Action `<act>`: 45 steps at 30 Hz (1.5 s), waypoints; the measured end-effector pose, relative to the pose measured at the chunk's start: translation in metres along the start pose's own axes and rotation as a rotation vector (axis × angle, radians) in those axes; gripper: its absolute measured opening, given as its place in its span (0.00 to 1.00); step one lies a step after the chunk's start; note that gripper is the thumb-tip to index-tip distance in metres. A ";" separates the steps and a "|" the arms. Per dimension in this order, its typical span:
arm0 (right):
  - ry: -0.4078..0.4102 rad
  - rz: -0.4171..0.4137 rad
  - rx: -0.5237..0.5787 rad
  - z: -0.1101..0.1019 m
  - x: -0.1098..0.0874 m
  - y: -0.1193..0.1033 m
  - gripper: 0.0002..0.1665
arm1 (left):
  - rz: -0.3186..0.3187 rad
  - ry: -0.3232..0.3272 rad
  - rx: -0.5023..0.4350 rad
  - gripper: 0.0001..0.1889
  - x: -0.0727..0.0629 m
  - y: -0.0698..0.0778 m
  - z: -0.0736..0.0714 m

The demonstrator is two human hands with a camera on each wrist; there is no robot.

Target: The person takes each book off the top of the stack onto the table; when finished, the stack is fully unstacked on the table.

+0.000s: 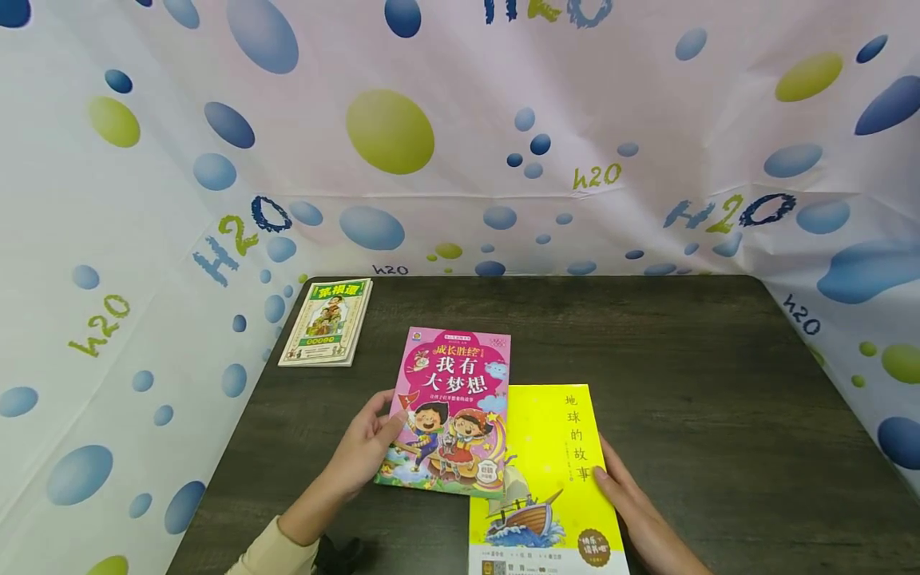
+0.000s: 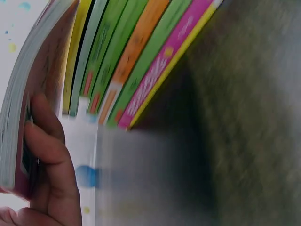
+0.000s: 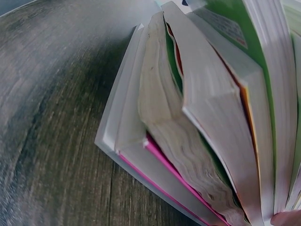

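Observation:
My left hand (image 1: 368,447) holds a pink children's book (image 1: 460,375) by its left edge, thumb on the cover and the other fingers underneath. That book overlaps the upper left of a yellow book (image 1: 546,431) with a sailing boat on its cover. The yellow book lies on top of a stack, whose coloured spines (image 2: 129,56) show in the left wrist view. My right hand (image 1: 640,503) rests at the yellow book's right edge, its thumb on the cover and a straight finger along the side. In the right wrist view, a fingertip (image 3: 287,219) touches the stack's page edges (image 3: 216,122).
A small pile of books with a cream and green cover (image 1: 327,323) lies at the table's far left corner. The dark wooden table (image 1: 683,343) meets a patterned sheet (image 1: 460,160) behind and at both sides. A dark object (image 1: 338,555) sits by the left sleeve.

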State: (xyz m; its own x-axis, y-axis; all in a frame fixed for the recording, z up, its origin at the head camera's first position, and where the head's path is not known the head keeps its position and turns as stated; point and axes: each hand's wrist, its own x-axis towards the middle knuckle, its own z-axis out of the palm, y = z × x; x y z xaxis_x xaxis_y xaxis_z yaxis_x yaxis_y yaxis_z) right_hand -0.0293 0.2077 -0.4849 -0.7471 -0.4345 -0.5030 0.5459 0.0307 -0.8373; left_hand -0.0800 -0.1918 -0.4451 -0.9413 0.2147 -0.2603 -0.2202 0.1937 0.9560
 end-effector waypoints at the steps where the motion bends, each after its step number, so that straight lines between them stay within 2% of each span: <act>1: -0.008 -0.003 0.002 0.000 0.000 0.000 0.46 | -0.004 0.020 0.003 0.24 0.004 0.001 -0.003; 8: 0.009 -0.012 0.001 0.001 0.001 -0.001 0.46 | -0.021 0.153 0.041 0.25 0.045 0.005 -0.033; 14: 0.020 -0.018 -0.007 0.003 0.002 -0.002 0.45 | -0.053 0.226 0.108 0.28 0.084 0.000 -0.056; 18: 0.016 -0.013 -0.017 0.003 0.002 -0.002 0.45 | -0.067 0.279 0.174 0.28 0.106 -0.006 -0.066; 22: 0.006 -0.018 -0.023 0.003 0.003 -0.001 0.45 | -0.082 0.325 0.200 0.28 0.121 -0.010 -0.071; 29: 0.009 -0.026 -0.034 0.002 0.003 0.000 0.45 | -0.121 0.378 0.246 0.30 0.138 -0.015 -0.074; 33: 0.020 -0.024 -0.051 0.002 0.003 0.000 0.45 | -0.155 0.395 0.260 0.31 0.142 -0.023 -0.075; 36: 0.015 -0.022 -0.048 0.001 0.003 0.000 0.46 | -0.157 0.406 0.272 0.30 0.142 -0.027 -0.074; 41: 0.001 -0.011 -0.019 0.000 0.001 0.000 0.47 | -0.143 0.396 0.277 0.30 0.140 -0.028 -0.072; 45: -0.027 -0.011 0.013 -0.002 0.000 0.000 0.46 | -0.115 0.348 0.233 0.30 0.137 -0.027 -0.068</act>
State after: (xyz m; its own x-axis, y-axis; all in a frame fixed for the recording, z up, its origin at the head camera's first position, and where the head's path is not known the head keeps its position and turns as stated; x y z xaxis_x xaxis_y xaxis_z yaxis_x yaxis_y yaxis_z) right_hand -0.0298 0.2092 -0.4852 -0.7425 -0.4590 -0.4879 0.5430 0.0140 -0.8396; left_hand -0.2198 -0.2325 -0.4976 -0.9529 -0.1486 -0.2642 -0.3026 0.4166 0.8572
